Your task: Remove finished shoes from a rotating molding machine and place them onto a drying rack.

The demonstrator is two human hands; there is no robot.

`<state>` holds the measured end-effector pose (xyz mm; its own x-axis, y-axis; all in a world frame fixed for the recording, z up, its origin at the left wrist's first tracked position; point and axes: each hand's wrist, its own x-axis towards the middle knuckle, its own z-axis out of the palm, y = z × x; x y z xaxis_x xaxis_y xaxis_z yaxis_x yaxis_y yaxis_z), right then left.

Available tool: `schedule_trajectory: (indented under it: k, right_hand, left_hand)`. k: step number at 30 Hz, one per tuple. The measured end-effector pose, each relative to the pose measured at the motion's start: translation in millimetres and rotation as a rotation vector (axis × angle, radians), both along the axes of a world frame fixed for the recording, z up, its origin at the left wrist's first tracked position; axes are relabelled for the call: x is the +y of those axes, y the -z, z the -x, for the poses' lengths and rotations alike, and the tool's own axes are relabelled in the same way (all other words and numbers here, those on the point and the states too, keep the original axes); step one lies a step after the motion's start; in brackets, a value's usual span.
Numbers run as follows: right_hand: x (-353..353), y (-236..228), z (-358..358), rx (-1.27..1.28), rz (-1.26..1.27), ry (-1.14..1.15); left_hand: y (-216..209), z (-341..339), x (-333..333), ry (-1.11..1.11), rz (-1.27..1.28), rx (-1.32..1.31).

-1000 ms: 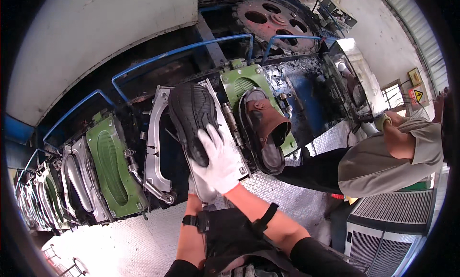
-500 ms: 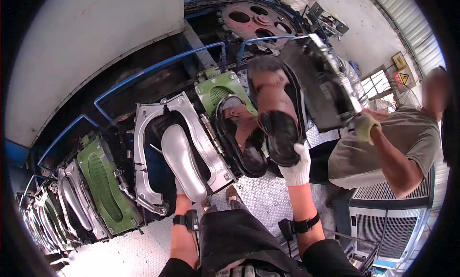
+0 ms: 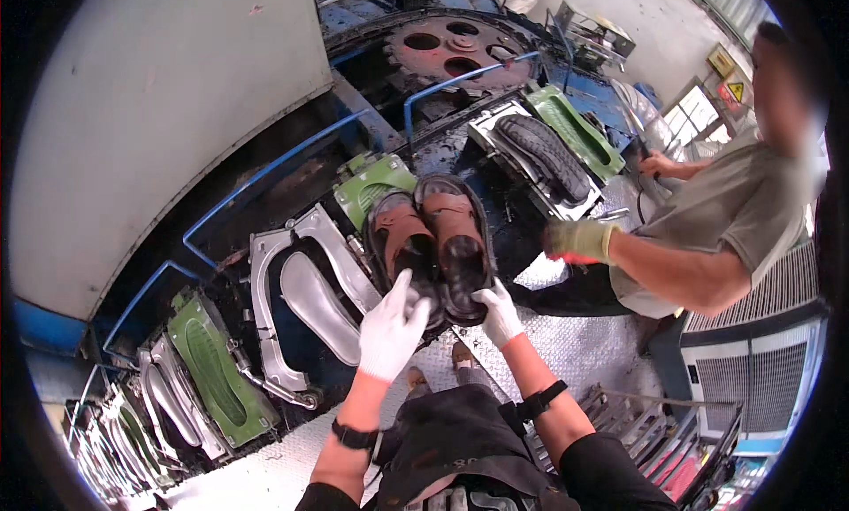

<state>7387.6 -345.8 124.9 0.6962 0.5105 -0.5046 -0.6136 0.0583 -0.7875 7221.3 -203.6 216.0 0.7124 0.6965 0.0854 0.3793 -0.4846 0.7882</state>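
Observation:
A pair of brown-strapped sandals with black soles is in front of me, the left sandal (image 3: 400, 223) and the right sandal (image 3: 452, 217) side by side, heels toward me. My right hand (image 3: 500, 315), in a white glove, grips the right sandal at its heel, thumb on the footbed. My left hand (image 3: 389, 334), also white-gloved, is at the left sandal's heel with its fingers apart; whether it bears weight there I cannot tell. Left of the sandals lies an open mould with a silver frame (image 3: 270, 312) and a silver foot-shaped last (image 3: 311, 299). Behind them is a green mould half (image 3: 376, 179).
More green mould halves (image 3: 212, 369) and silver moulds run along the left. Blue rails (image 3: 274, 184) edge the machine. To the right, a co-worker's gloved hand (image 3: 579, 241) is near an open mould holding a black sole (image 3: 541, 157). A metal rack (image 3: 654, 436) stands lower right.
The right sandal has come down and left beside the other. My left hand has moved from behind the silver last to the sandals. The co-worker's dark mould lid has swung away, exposing the black sole.

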Motion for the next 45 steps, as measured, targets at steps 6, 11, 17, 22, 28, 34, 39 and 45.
schedule_trajectory:
  k: [6,11,17,22,28,34,39,45]
  right_hand:
    - [-10,-29,9,0.01,0.019,-0.245]
    - [-117,-10,-1,0.012,-0.029,-0.504]
    - [-312,37,37,-0.266,0.557,-0.446]
    - [-457,98,78,-0.465,0.78,0.069]
    - [-569,31,150,-0.047,1.013,0.074]
    - [-615,-7,248,0.086,0.248,1.091]
    - [-631,-18,286,0.306,0.202,1.353]
    - [-642,-18,245,0.354,0.181,1.336]
  left_hand:
    - [28,-112,43,0.17,-0.098,0.375]
    - [43,-106,-8,0.024,0.337,-0.027]
    - [-6,-83,-162,0.564,-0.013,0.191]
    - [-24,-167,-343,1.188,-0.147,-0.159]
    - [-59,-227,-613,1.759,-0.242,-0.421]
    - [-87,-229,-865,2.089,-0.33,-0.409]
    - [-71,-213,-970,1.999,-0.523,-0.141]
    - [-36,-208,-904,1.762,-0.095,-0.265]
